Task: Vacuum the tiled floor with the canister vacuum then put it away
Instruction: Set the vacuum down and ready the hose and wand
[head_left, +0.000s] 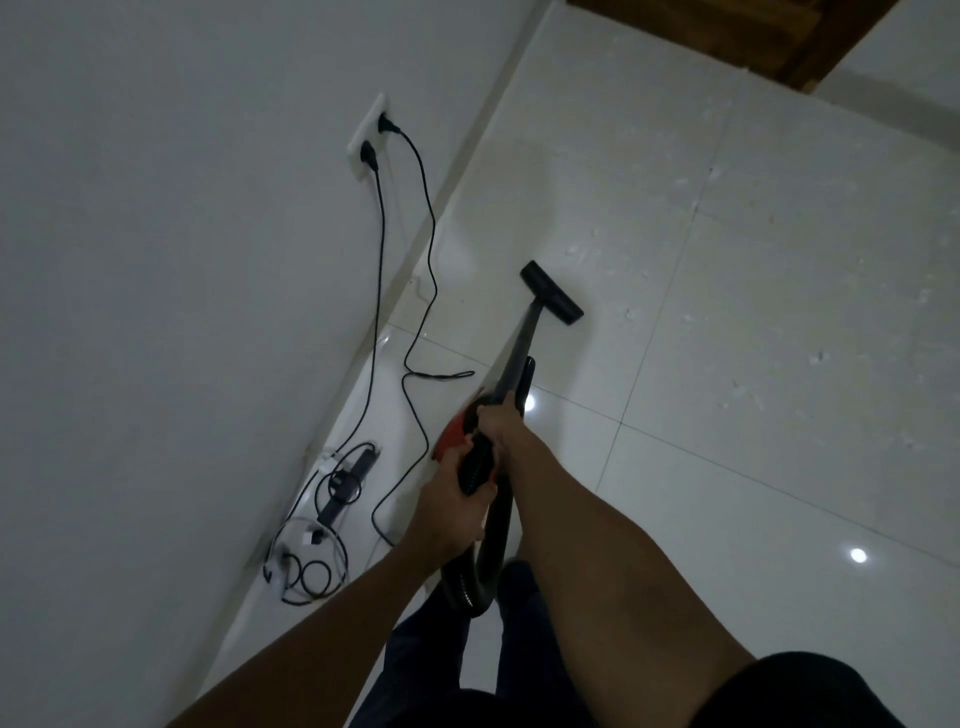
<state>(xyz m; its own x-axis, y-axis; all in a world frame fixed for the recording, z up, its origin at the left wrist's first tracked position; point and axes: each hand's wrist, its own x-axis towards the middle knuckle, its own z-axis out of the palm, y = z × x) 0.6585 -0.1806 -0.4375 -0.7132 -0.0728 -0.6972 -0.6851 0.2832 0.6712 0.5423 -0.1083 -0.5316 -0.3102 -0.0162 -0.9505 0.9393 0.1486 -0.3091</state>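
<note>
Both forearms reach from bottom edge toward frame centre. Left hand (453, 512) curled round ribbed black hose (471, 467). Right hand (497, 418) just ahead, fingers wrapped round black wand (521, 343). Floor nozzle (551, 292) flat on white tiled floor (753, 312), above centre. Red vacuum body (452, 434) partly hidden behind hands. Two plugs in wall socket (366, 136), upper left.

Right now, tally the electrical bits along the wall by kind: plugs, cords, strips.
Plugs in the wall outlet: 2
Cords hanging from them: 2
Power strip on the floor: 1
Total: 5
</note>
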